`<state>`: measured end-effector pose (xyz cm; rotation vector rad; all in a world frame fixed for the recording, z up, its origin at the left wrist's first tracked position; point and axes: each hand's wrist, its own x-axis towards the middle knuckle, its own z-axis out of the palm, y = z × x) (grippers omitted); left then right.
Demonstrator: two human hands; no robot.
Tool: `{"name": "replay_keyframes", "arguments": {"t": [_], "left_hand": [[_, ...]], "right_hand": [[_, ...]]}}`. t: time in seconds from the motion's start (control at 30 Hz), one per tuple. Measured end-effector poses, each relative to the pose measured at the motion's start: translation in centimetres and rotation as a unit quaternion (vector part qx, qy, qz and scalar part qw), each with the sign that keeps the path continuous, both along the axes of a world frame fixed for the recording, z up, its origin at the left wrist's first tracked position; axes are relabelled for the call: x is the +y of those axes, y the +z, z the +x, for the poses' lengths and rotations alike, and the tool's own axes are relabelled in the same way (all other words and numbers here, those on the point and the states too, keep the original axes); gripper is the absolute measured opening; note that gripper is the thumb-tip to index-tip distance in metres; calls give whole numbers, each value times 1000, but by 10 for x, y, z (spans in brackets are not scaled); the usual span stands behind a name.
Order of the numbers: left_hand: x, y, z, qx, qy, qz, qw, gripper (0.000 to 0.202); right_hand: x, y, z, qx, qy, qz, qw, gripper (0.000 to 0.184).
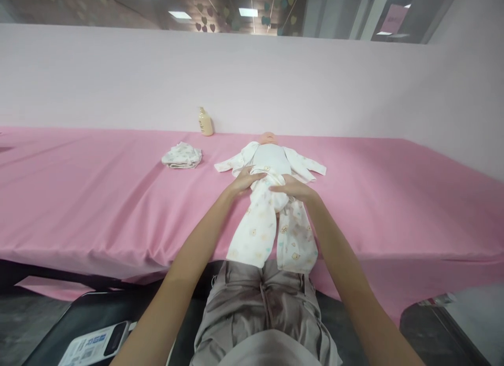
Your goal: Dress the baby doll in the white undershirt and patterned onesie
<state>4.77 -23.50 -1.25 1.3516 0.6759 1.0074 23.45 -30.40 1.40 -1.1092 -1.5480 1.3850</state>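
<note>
On the long table draped in a pink cloth (98, 198), a baby doll with a bare white torso (271, 157) lies on its back in front of me, its head toward the pale wall. An open white long-sleeved top (303, 166) is spread under it, sleeves out to either side. My left hand (244, 180) lies on the waist of the white printed baby trousers (260, 224), fingers curled into the bunched fabric at the doll's hip. My right hand (293, 188) rests on the other side of the waistband, fingers bent over the cloth; whether it pinches the fabric or only presses on it, I cannot tell. The trouser legs trail toward me over the table's edge. Left of the doll lies a small folded white printed cloth (181, 156), well apart, and behind it a cream pump bottle (205, 122) stands against the wall.
</note>
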Motion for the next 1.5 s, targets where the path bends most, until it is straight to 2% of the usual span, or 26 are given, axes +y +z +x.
{"name": "replay_keyframes", "arguments": {"t": [0.07, 0.1, 0.17, 0.23, 0.27, 0.37, 0.5, 0.6, 0.7, 0.8, 0.87, 1.0, 1.07, 1.13, 1.2, 1.27, 1.4, 1.5], "left_hand": [[1, -1, 3, -4, 23, 13, 1000, 43], [1, -2, 4, 1, 10, 16, 1000, 43], [2, -3, 3, 31, -54, 2, 998, 44], [2, -5, 0, 74, -120, -18, 990, 46], [2, -5, -1, 88, -134, -23, 987, 46], [1, -4, -3, 39, -124, -23, 991, 45], [0, 0, 2, -96, -100, -47, 989, 33], [-2, 0, 8, -143, -59, -56, 986, 29], [-8, 1, 10, -92, -52, -51, 993, 35], [-15, 4, 8, 61, -116, -53, 990, 48], [-17, 6, 7, 102, -140, -45, 984, 53], [-11, 7, 7, -8, -119, -45, 992, 40], [-7, 4, 9, -68, -98, -49, 992, 34], [-5, 2, 13, -112, -72, -52, 990, 29], [-6, 0, 16, -134, -55, -59, 988, 27], [-8, -2, 18, -108, -66, -79, 989, 29], [-6, -6, 16, 18, -92, -100, 991, 29], [-3, -7, 15, -17, -79, -68, 994, 31]], "right_hand": [[5, -3, -2, 66, -32, 1, 997, 42], [8, -5, -3, 99, -39, -2, 994, 41], [15, -9, -6, 162, -58, -3, 985, 38], [20, -12, -8, 186, -76, -11, 980, 33], [21, -13, -9, 186, -86, -15, 979, 31], [18, -11, -5, 160, -88, -13, 983, 29], [6, -2, 2, 34, 11, -20, 999, 39], [2, 3, 2, 5, 12, -12, 1000, 45], [4, 3, -3, 84, -51, 1, 995, 39], [7, 3, -6, 90, -122, 12, 988, 28], [6, 4, -5, 71, -142, 19, 987, 26], [1, 5, 3, 37, -29, 30, 998, 43], [1, 5, 6, -3, -2, 19, 1000, 51], [4, 2, 7, -15, -22, -1, 1000, 50], [9, -3, 7, 28, -43, -14, 999, 42], [16, -9, 6, 96, -46, -18, 994, 35], [27, -17, 4, 171, -68, -34, 982, 25], [26, -18, 1, 173, -105, -35, 979, 23]]}}
